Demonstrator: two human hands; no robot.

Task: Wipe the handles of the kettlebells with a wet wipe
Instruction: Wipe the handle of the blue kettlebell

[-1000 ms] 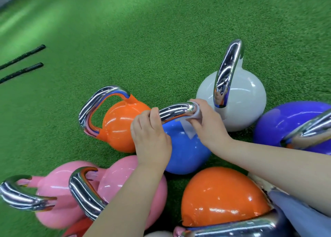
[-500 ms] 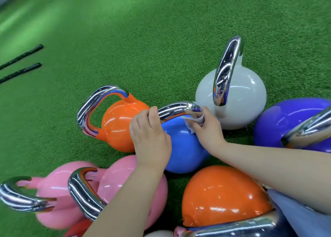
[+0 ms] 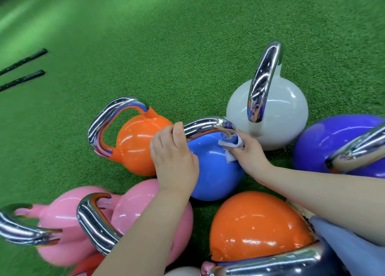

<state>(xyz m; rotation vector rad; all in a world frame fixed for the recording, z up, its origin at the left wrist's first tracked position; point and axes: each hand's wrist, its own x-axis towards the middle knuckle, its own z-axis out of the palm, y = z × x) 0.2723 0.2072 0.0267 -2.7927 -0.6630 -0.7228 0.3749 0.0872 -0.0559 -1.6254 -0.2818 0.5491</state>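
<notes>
A blue kettlebell (image 3: pixel 210 171) sits in the middle of a cluster on green turf. Its chrome handle (image 3: pixel 205 126) arches across the top. My left hand (image 3: pixel 174 161) grips the left end of that handle. My right hand (image 3: pixel 249 152) holds a crumpled white wet wipe (image 3: pixel 232 147) around the handle's right leg, just above the blue body. Part of the wipe hangs down against the blue surface.
Around the blue one stand an orange kettlebell (image 3: pixel 137 144), a white kettlebell (image 3: pixel 277 113), a purple one (image 3: pixel 331 142), a second orange one (image 3: pixel 256 227) and two pink ones (image 3: pixel 133 213). Two black bars (image 3: pixel 23 69) lie on the turf (image 3: pixel 166 46) at far left.
My right hand has slid the wipe from the top right bend of the chrome handle down its right leg toward the blue body. The left hand keeps its grip.
</notes>
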